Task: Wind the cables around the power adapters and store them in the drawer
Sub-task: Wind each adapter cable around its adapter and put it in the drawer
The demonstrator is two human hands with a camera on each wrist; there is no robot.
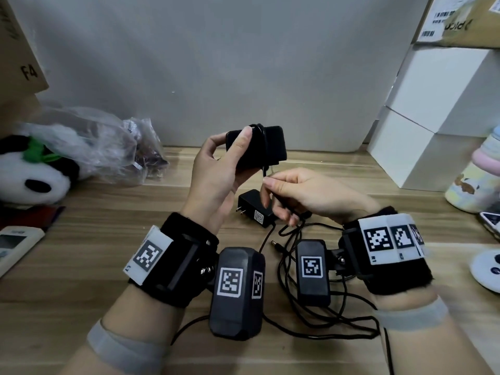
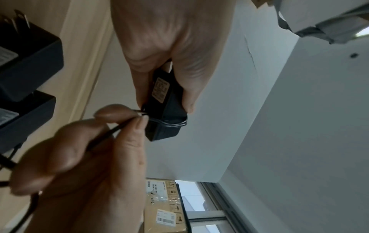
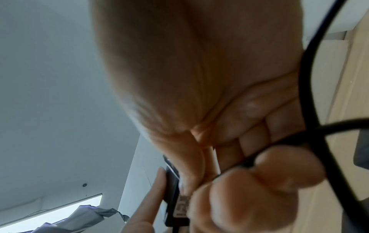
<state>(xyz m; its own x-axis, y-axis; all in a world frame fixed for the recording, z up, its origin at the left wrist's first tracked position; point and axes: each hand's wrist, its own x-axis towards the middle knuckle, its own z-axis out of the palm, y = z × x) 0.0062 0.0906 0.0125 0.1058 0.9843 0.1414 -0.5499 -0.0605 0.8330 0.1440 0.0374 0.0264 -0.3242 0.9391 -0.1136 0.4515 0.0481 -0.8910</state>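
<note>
Nearest the camera, loose black cable [image 1: 335, 315] sprawls in loops across the wooden table [image 1: 81, 253]. A bit further in, a second adapter [image 1: 254, 208] lies flat, prongs aimed left. Right hand [image 1: 311, 196] hovers above it, thumb and forefinger pinching the cable that runs up to the held adapter [image 1: 257, 147]. Left hand [image 1: 216, 171] has that one lifted off the table, thumb on top, fingers curled round the back, long axis roughly left-right, a couple of wraps across its middle. Probably label side facing away. Panda plush [image 1: 32, 174] sits far left.
</note>
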